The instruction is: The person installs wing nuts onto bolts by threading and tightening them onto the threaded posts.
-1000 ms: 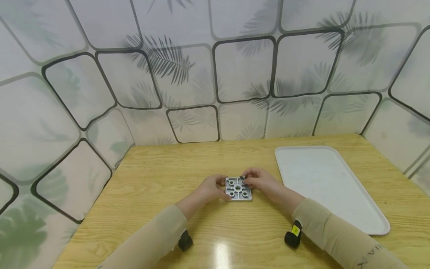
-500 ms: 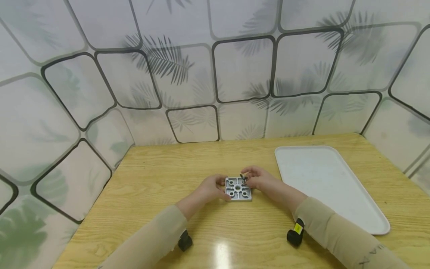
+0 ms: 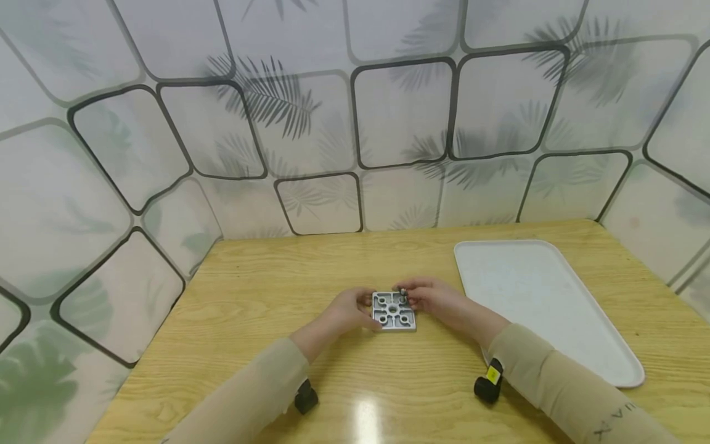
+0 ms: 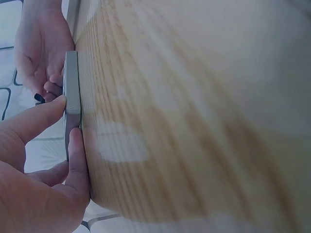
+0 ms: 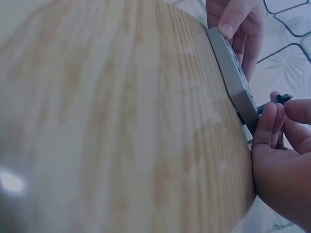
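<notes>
A square silver metal plate (image 3: 392, 319) with round holes and ribs lies on the wooden table. My left hand (image 3: 346, 311) grips it along its left side, thumb near the front corner and fingers toward the back. In the left wrist view that thumb (image 4: 46, 114) presses the plate's edge (image 4: 72, 82). At the back right hole, my right hand (image 3: 435, 299) pinches a small dark screw (image 3: 403, 293). The right wrist view shows its threaded shaft reaching down to the plate and its head (image 5: 284, 98) standing out between thumb and fingers.
A white tray (image 3: 532, 296) lies on the table at the right, beside my right forearm. The wooden tabletop (image 3: 266, 277) ends at a patterned cloth wall (image 3: 399, 197) behind and at both sides. A black wrist camera (image 3: 488, 385) hangs beneath the right sleeve.
The right fingers have shifted their grip on the screw, and its head has turned and stands more upright over the hole. My left hand and the plate have stayed in place.
</notes>
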`<state>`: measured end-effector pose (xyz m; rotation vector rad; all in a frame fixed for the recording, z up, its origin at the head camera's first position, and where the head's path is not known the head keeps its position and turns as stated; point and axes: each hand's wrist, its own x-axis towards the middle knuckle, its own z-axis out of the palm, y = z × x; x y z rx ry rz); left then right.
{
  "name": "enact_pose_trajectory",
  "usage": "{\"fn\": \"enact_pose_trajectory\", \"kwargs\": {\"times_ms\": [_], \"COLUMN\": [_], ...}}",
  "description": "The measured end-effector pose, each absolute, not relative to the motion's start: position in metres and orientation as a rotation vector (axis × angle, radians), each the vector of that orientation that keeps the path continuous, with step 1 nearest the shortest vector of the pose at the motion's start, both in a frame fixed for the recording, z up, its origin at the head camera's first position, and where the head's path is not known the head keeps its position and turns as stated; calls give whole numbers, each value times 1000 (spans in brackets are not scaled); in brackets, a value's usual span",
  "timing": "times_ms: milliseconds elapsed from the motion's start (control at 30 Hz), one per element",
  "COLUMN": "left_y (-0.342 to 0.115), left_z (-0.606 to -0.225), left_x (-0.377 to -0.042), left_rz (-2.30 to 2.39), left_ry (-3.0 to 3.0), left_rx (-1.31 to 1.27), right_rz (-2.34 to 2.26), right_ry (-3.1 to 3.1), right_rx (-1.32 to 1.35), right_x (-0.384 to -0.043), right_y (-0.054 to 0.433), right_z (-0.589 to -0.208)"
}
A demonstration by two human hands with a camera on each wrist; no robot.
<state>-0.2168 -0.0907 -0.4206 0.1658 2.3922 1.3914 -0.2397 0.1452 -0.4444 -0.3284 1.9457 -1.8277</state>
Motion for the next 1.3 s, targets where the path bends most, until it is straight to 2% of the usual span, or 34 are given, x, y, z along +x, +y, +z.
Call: {"fn": "enact_pose_trajectory", "kwargs": {"times_ms": [833,1300], "left_y": [-91,-91], "left_z": [-418,-421], "left_x": [-215,-216], "left_rz": [1403,1426], "left_ry": [2378,2369], "left_rx": [169,160], "right_rz": [-1746,-1885], "right_ry": [2153,1949], "right_rx": [-234,-330], "right_x": [-233,-239], "right_y": [133,142], "right_z": [-437,-444]}}
